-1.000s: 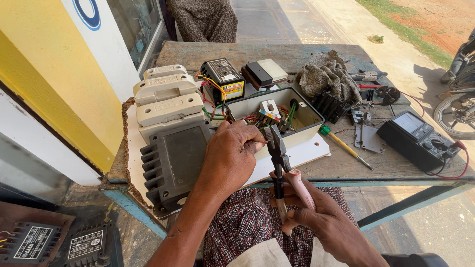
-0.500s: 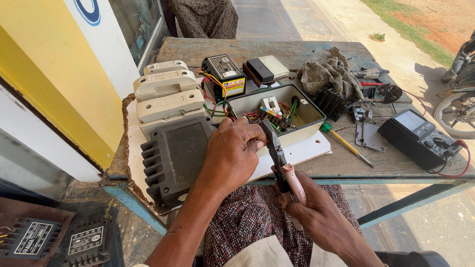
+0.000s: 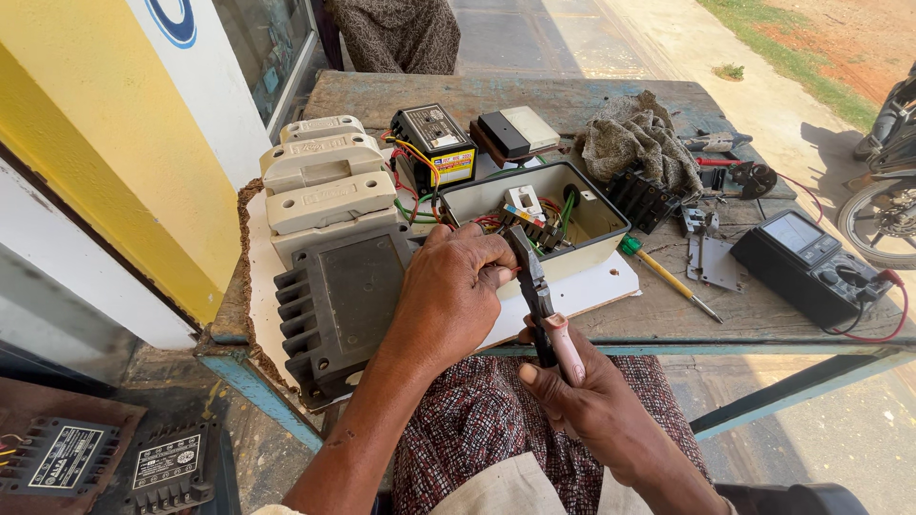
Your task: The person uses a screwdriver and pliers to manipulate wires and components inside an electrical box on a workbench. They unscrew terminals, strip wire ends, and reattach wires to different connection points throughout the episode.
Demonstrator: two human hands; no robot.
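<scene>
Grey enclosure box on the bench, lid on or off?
Off. The grey box is open on top, with wires and a white component visible inside.

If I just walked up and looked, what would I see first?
First you would see two hands in the middle: the right hand holds pliers with pink handles, and the left hand rests at the edge of an open grey box full of coloured wires. To the left sits a big dark finned block with pale grey fuse holders behind it. At the far right lies a black meter with a red lead.
</scene>
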